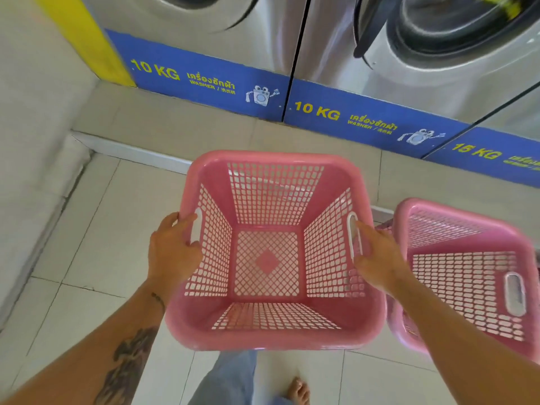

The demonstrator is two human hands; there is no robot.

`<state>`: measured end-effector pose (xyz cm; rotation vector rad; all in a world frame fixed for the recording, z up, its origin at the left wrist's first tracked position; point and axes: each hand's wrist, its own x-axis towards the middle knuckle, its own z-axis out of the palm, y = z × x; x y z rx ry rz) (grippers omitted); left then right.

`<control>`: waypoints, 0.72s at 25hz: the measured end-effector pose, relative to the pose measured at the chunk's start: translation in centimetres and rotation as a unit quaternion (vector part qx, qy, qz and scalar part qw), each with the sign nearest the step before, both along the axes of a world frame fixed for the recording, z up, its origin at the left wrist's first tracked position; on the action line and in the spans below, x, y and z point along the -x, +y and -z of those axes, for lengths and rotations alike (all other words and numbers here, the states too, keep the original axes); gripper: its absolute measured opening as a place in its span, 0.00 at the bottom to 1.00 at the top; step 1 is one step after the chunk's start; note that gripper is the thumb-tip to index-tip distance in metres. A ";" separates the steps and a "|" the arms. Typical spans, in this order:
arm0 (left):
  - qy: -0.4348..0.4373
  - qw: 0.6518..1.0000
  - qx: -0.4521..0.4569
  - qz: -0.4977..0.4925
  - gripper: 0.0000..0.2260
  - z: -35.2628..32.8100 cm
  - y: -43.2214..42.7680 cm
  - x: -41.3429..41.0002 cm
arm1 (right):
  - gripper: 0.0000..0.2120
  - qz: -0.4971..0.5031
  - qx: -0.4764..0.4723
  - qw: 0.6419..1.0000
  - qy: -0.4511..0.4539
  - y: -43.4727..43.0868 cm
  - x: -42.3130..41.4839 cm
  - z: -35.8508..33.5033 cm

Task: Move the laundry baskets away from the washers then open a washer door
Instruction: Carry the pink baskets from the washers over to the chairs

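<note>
An empty pink laundry basket [271, 159] with lattice walls is in the middle of the view, above the tiled floor. My left hand [172, 249] grips its left handle slot, fingers curled through the opening. My right hand [377, 258] grips the right handle slot the same way. A second empty pink basket [467, 270] stands close beside it on the right. Two steel front-load washers, the left washer [187, 27] and the right washer [438, 51], line the back, each with a blue "10 KG" base panel. The right washer's round door [455, 21] shows only in part.
A third machine with a "15 KG" panel [496, 156] stands at far right. A yellow post [84, 39] and a pale wall [32, 141] close the left side. A raised step [131, 150] runs below the washers. My bare foot [299, 391] is on the tiles.
</note>
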<state>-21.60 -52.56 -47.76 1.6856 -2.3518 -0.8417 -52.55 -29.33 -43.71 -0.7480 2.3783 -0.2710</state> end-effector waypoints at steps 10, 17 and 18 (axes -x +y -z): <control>0.061 0.972 0.116 -0.197 0.21 -20.4 13.7 -12.2 | 0.31 -0.204 0.184 0.951 0.144 1.1 -6.4 -17.1; 0.084 0.904 0.165 -0.385 0.22 -28.0 30.9 -23.5 | 0.30 -0.354 0.270 0.884 0.142 5.5 -16.2 -23.8; 0.082 0.892 0.168 -0.411 0.22 -28.5 33.3 -25.4 | 0.30 -0.375 0.275 0.875 0.137 6.0 -18.1 -24.5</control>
